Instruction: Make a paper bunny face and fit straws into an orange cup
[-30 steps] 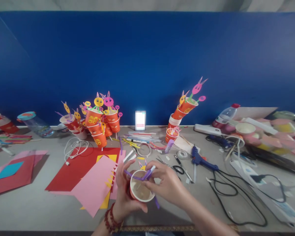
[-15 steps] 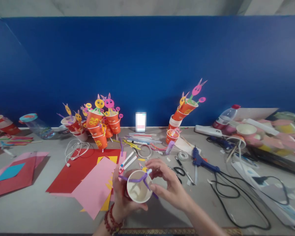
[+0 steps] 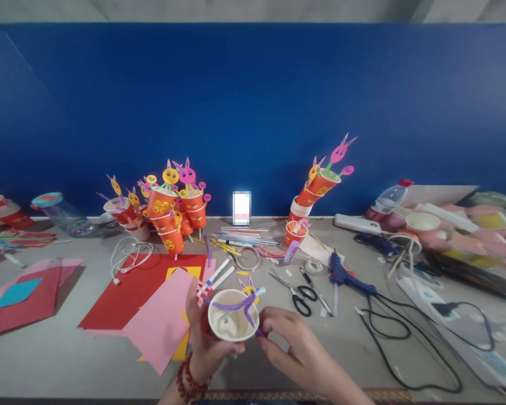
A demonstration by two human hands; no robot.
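Observation:
My left hand [image 3: 204, 337] is wrapped round a paper cup [image 3: 233, 318], its white inside facing me. A bent purple straw [image 3: 236, 305] lies across the cup's mouth, and a small yellow paper head [image 3: 250, 289] shows at its far rim. My right hand [image 3: 297, 346] sits just right of the cup, fingers curled, fingertips touching the straw end at the cup's lower right side. A red bead bracelet [image 3: 189, 382] circles my left wrist.
Red and pink paper sheets [image 3: 152, 306] lie to the left. Scissors [image 3: 297, 292], a blue glue gun [image 3: 348, 277] with its black cord, tape rolls and pens lie beyond. Stacks of decorated orange cups [image 3: 168, 214] stand by the blue wall; clutter fills the right side.
The cup has moved a little left and lower in my left hand. My right hand dropped from the cup's far rim to its lower right side, uncovering the scissors.

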